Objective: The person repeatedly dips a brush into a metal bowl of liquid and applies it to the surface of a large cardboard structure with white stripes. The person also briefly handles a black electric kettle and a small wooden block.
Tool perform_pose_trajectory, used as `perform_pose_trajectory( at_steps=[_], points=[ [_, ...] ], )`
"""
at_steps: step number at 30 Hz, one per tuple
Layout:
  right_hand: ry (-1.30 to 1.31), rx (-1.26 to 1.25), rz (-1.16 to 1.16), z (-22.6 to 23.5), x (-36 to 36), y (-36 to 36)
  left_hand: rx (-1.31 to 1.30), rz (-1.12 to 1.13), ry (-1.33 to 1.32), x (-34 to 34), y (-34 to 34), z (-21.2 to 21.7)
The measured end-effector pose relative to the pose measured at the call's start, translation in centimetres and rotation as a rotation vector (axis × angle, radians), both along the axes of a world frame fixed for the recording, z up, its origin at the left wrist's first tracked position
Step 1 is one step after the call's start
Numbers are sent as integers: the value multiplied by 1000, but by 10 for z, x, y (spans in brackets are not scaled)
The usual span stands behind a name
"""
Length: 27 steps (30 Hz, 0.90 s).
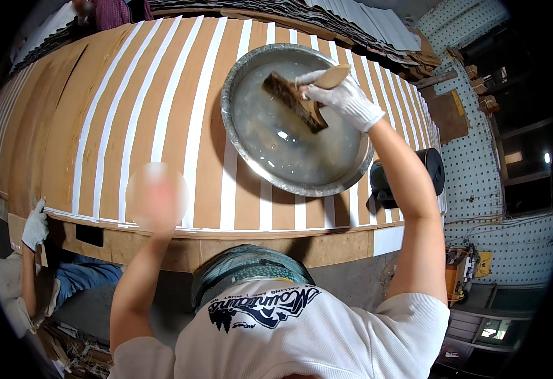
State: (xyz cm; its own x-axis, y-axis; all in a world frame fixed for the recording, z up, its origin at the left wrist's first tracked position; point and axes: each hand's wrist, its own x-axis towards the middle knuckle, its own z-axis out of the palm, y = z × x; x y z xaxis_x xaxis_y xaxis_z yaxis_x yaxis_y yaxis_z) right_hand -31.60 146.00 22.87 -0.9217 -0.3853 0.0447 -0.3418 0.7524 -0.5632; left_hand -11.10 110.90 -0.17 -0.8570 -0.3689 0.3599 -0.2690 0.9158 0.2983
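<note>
Workshop: pegboard walls (516,183) on the right, corrugated sheets (365,25) stacked behind the table.
Surface: a wide sheet of brown cardboard (68,107) lying on the table, crossed by parallel white strips (137,107) that run away from the person.
Basin: a round metal basin (238,136) sits on the cardboard toward the right, holding a shallow pool of clear liquid (light glints on it).
Brush: a wide wooden-handled brush (292,98) lies bristles-down in the basin, slanted across its upper half.
Right hand: the gloved right hand (343,98) is closed around the brush handle, above the basin's far-right rim.
Left hand: the left hand (156,197) is at the near edge of the cardboard, blurred; I cannot tell how its fingers stand.
Tape roll: a black roll (433,169) stands just right of the basin, at the table edge.
Other person: at lower left, 1 gloved hand (34,224) of a co-worker grips the cardboard's edge.
</note>
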Motion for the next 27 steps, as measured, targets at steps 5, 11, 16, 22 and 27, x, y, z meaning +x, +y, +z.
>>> perform_pose_trajectory(
  at_steps=[5, 11, 16, 22, 27],
  points=[
    [-259, 44, -75, 16, -20, 44, 53, -51, 84, -1, 0, -5],
    [274, 250, -183, 0, -14, 4, 67, -103, 163, 0, -2, -8],
    [-80, -3, 73, 8, -6, 18, -31, -25, 59, 0, 1, 3],
    [160, 205, 55, 26, 29, 20, 163, -31, -43, -3, -11, 4],
    [528, 177, 95, 9, 65, 8, 1074, -482, 121, -55, 39, 138]
  ],
)
